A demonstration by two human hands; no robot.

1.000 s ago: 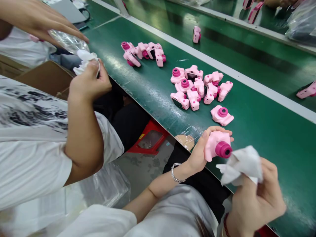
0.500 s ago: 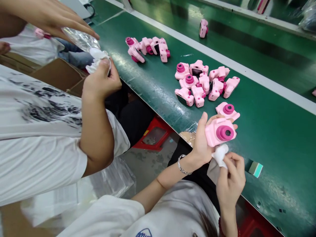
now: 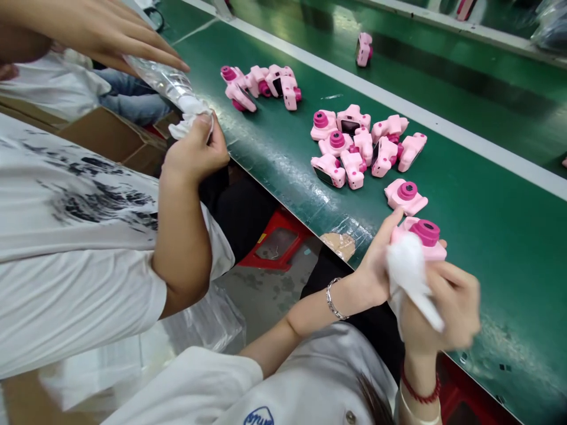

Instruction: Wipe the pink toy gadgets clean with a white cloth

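My left hand point(image 3: 374, 268), with a silver bracelet at the wrist, is closed round a pink toy camera point(image 3: 427, 234) whose dark pink lens faces up. A white cloth point(image 3: 410, 265) is bunched in my right hand point(image 3: 454, 304), blurred by motion, with its fingers closed on it. The cloth overlaps the camera's near left side; whether it touches cannot be made out. Just beyond the held camera, a second pink toy camera point(image 3: 406, 196) lies lens up on the green table point(image 3: 500, 248).
Loose pink toy cameras point(image 3: 363, 141) cluster farther up the table, with another group point(image 3: 261, 85) to the left. One camera point(image 3: 364, 49) stands past the white strip point(image 3: 398, 121). At left, a co-worker's hands point(image 3: 195, 147) hold a white cloth and a clear plastic-wrapped item point(image 3: 166, 79).
My right hand has moved up and right, bringing the cloth over the camera's edge. My left hand has shifted right and tilted the camera. The co-worker's hands have moved slightly right.
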